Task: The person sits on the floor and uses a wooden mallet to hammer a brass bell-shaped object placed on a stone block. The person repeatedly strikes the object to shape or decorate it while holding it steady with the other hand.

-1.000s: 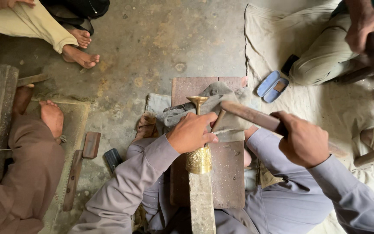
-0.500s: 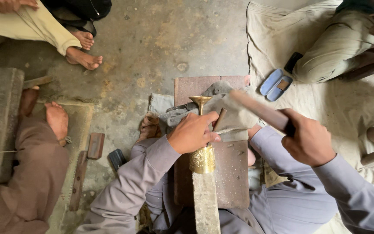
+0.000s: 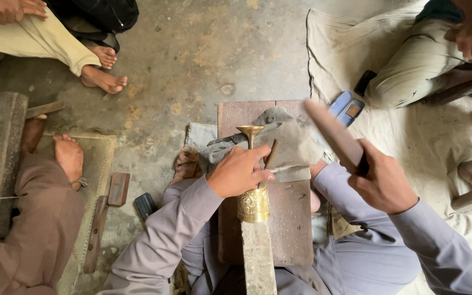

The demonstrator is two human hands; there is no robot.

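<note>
We see our left hand (image 3: 240,172) closed around a brass goblet (image 3: 253,194) that lies over the end of a long grey bar (image 3: 258,257); the fingers wrap the stem, hiding its middle, so only the flared foot and the embossed cup show. A thin brown rod (image 3: 271,154), perhaps a punch, sticks up from between those fingers, its lower end hidden. Our right hand (image 3: 384,183) is clenched around the handle of a wooden mallet (image 3: 332,133), raised and blurred, apart from the goblet. Under the work lie a grey cloth (image 3: 293,143) and a reddish board (image 3: 290,224), partly covered by our sleeves. To the left another person's bare foot (image 3: 69,157) rests on a mat (image 3: 96,164); their body is cut off by the frame
</note>
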